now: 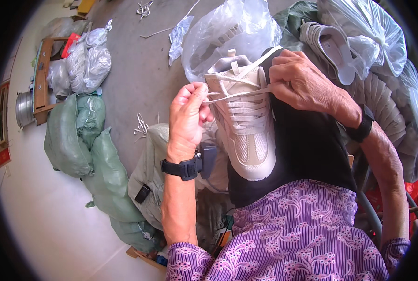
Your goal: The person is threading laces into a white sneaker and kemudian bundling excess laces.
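A beige and white sneaker lies toe toward me on my black-clad knee. My left hand pinches the left end of its white lace beside the shoe. My right hand grips the other end of the lace at the shoe's right side, near the collar. The lace runs taut across the top eyelets between both hands. Each wrist wears a black band.
Clear plastic bags holding more shoes sit behind the sneaker, with another pale shoe at upper right. Green sacks lie on the floor at left, near a wooden frame and a metal pot. Loose laces lie on the grey floor.
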The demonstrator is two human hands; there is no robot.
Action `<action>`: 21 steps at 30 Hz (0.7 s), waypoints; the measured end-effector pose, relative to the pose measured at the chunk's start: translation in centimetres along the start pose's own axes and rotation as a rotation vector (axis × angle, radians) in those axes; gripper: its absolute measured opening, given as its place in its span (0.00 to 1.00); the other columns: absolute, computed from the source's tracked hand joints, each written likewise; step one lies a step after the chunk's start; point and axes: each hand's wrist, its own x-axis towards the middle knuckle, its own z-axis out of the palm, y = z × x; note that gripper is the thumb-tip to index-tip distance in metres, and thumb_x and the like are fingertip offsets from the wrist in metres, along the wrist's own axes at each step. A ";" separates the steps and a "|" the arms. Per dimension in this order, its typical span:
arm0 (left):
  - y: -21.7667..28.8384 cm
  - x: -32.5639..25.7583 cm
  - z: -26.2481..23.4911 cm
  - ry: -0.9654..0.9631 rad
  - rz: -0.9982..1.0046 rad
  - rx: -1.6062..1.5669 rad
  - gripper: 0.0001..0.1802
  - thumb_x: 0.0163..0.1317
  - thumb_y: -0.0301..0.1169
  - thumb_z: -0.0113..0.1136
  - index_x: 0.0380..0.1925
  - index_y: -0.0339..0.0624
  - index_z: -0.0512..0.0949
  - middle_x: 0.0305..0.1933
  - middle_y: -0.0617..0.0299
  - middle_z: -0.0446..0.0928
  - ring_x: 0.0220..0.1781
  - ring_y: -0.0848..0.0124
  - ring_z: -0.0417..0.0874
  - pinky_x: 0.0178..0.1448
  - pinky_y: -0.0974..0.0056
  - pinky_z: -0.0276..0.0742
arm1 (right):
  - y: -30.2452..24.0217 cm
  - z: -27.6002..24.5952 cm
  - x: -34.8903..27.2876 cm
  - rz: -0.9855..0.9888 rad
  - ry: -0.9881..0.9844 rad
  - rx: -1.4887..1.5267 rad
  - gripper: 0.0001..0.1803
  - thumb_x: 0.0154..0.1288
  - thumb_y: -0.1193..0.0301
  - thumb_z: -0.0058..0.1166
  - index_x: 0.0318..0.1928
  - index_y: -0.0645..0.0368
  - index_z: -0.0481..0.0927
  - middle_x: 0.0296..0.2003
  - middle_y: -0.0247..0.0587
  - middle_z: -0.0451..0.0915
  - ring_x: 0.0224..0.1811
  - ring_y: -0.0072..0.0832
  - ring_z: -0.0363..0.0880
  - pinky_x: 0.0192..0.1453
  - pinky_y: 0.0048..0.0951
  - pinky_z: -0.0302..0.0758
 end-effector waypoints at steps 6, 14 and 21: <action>1.6 -0.2 3.4 0.128 0.963 1.114 0.13 0.59 0.28 0.61 0.45 0.42 0.78 0.44 0.61 0.75 0.42 0.70 0.77 0.43 0.67 0.72 | 0.3 0.4 -0.1 0.006 0.016 0.022 0.09 0.53 0.68 0.48 0.22 0.60 0.74 0.26 0.41 0.74 0.38 0.38 0.73 0.45 0.38 0.67; 1.5 1.2 3.8 -0.028 0.890 1.105 0.04 0.56 0.22 0.60 0.32 0.36 0.78 0.39 0.58 0.74 0.40 0.68 0.77 0.43 0.65 0.74 | 0.3 0.2 -0.1 0.036 0.000 0.071 0.08 0.54 0.69 0.49 0.23 0.60 0.75 0.28 0.42 0.75 0.40 0.39 0.73 0.47 0.40 0.67; 2.3 0.7 3.5 0.124 0.844 1.055 0.04 0.58 0.25 0.60 0.30 0.36 0.77 0.39 0.59 0.74 0.39 0.67 0.77 0.45 0.66 0.74 | 0.4 0.3 0.2 -0.003 0.002 0.055 0.08 0.56 0.68 0.51 0.27 0.60 0.78 0.30 0.44 0.76 0.42 0.40 0.74 0.47 0.39 0.69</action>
